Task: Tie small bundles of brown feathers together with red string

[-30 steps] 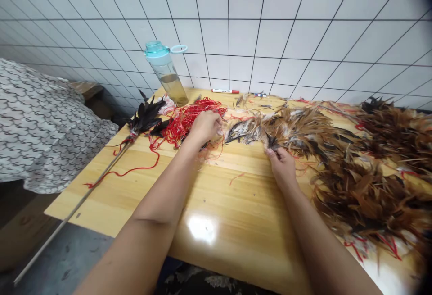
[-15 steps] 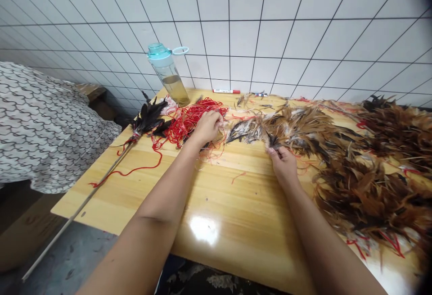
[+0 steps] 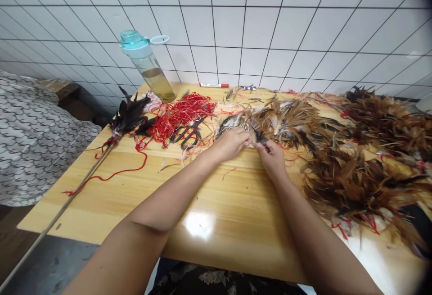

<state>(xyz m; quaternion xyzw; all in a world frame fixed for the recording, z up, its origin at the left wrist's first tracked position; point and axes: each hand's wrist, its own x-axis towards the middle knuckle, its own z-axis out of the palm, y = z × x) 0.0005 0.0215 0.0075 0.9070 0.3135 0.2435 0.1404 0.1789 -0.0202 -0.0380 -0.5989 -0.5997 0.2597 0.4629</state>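
One brown feather strip [image 3: 286, 121] lay sideways across the wooden tabletop [image 3: 236, 196], long axis left-right | left hand [image 3: 230, 145] curled over its pale left end, can't tell if it gripped | right hand [image 3: 272, 157] pinched a dark tuft, sitting nearer the strip's bulk | red string tangle [image 3: 182, 115] lay just left, fwiw

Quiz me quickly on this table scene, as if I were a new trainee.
1. What do the left hand and right hand both touch: A scissors, B brown feathers, C a marker?
2. True or false: the plastic bottle is empty.
3. What colour is the thread heaped on the wooden table?

Key: 1 B; 2 False, it holds liquid; 3 Red.
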